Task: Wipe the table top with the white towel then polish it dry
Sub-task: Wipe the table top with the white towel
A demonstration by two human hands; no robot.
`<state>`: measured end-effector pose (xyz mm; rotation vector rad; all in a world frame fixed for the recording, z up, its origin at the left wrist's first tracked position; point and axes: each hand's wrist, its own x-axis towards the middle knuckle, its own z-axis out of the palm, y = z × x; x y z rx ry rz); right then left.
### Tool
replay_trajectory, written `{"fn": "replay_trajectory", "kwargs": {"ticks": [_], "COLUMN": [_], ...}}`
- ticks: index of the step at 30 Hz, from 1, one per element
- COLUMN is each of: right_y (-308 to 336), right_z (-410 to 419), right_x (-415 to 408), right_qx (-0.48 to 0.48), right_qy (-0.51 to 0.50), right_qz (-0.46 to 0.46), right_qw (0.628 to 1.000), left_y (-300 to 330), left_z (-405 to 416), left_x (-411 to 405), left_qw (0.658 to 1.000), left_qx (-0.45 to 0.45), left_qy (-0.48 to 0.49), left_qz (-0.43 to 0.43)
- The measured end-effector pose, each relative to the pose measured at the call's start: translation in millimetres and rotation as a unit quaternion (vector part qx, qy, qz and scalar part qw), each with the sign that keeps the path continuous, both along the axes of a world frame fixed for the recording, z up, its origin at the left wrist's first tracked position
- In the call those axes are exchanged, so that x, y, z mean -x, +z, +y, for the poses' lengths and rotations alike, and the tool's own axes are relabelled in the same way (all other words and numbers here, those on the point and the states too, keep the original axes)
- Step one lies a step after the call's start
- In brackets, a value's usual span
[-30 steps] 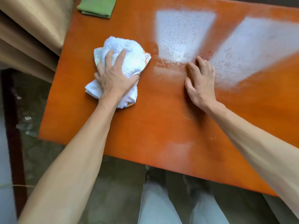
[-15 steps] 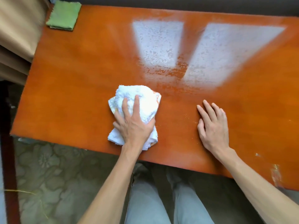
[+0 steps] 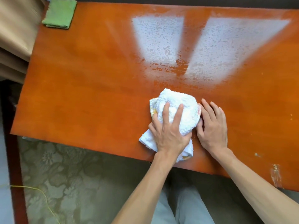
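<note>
A bunched white towel [image 3: 179, 107] lies on the glossy orange wooden table top [image 3: 84, 88], near the front edge at the middle. My left hand [image 3: 168, 133] presses down on the towel, fingers spread over it and thumb tucked under its right side. My right hand [image 3: 213, 128] rests flat on the table just right of the towel, fingers slightly apart, its thumb side touching the cloth. Two pale speckled patches [image 3: 161, 39] of wet film or glare spread across the far middle and right of the table.
A folded green cloth [image 3: 59, 13] sits at the table's far left corner. Beige curtain folds [image 3: 14, 29] hang at the left. A patterned floor [image 3: 64, 175] and my grey trousers [image 3: 182, 207] show below the front edge. Scuffed tape marks [image 3: 275, 174] sit at the front right edge.
My left hand has slid the towel to the right along the front of the table until it meets my right hand, which stayed flat in place.
</note>
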<state>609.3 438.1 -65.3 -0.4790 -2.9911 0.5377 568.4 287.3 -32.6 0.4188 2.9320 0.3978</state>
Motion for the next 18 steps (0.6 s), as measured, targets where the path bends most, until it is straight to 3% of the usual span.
{"fn": "replay_trajectory", "kwargs": {"ticks": [3, 11, 18], "right_y": [1.8, -0.2, 0.1], "right_z": [-3.7, -4.2, -5.0], "right_x": [1.6, 1.6, 3.0], "right_qx": [-0.003, -0.018, -0.024], "right_qy": [-0.008, -0.014, -0.008], "right_qz": [0.001, 0.004, 0.003], "right_qw": [1.000, 1.000, 1.000], "left_y": [-2.0, 9.3, 3.3], "left_z": [-24.8, -158.8, -191.3], "left_x": [33.3, 156.1, 137.9], "left_qw": [1.000, 0.986, 0.981], "left_qx": [-0.018, -0.024, -0.001], "left_qy": [0.013, 0.164, 0.195], "left_qz": [0.006, -0.016, 0.002]}}
